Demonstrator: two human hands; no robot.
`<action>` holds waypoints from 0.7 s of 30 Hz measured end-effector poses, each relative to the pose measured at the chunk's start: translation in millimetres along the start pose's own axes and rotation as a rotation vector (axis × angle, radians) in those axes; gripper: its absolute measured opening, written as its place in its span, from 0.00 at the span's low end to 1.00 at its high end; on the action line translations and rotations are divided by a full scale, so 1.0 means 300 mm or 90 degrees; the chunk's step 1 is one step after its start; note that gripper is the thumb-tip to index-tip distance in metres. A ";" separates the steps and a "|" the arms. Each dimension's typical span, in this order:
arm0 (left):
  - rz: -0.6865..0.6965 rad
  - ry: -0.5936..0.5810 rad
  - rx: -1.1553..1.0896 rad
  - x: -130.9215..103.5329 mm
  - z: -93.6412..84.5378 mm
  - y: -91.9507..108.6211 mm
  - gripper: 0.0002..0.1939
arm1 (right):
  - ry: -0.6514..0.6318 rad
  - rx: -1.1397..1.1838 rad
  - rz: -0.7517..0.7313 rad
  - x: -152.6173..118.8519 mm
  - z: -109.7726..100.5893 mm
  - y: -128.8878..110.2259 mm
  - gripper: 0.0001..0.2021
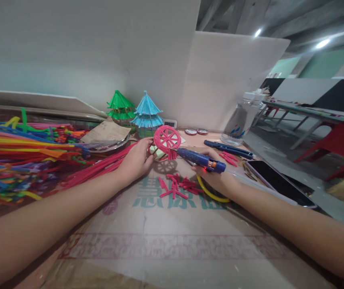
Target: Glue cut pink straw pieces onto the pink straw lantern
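Observation:
My left hand (140, 158) is closed on the pink wheel-shaped piece (167, 138), which has spokes and a short fringe at its lower edge. In my right hand (212, 172) is a blue glue gun (202, 159), its nozzle at the lower right edge of the wheel and a red light glowing on its body. Short pink pipe-cleaner pieces (174, 188) lie scattered on the table below. Long pink pipe cleaners (96, 167) stretch out to the left of my left hand.
Multicoloured pipe cleaners (24, 148) fill the left side. Behind stand a green pagoda model (120, 105) and a blue one (147, 110). To the right are a clear bottle (239, 118), a dark blue cutter (228, 149) and a phone (277, 180). A yellow ring (209, 193) lies near my right wrist.

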State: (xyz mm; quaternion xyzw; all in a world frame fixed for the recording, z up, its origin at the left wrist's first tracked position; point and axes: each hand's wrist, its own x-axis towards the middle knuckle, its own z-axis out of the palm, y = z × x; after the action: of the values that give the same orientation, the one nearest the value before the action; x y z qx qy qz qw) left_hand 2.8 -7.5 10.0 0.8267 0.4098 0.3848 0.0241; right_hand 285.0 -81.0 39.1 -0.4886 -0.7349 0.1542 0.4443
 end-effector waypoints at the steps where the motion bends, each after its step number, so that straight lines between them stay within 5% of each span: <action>1: -0.004 0.000 0.000 0.000 0.000 -0.001 0.21 | 0.003 -0.004 0.003 0.000 0.000 -0.001 0.15; 21: -0.097 -0.035 -0.041 0.011 0.008 -0.011 0.20 | -0.040 -0.030 -0.002 -0.004 0.004 0.004 0.13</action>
State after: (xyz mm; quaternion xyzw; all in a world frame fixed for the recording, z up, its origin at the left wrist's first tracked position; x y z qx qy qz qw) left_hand 3.3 -2.3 9.2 0.8023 0.4582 0.3716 0.0910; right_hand 285.0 -81.4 37.0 -0.4928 -0.7525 0.1514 0.4098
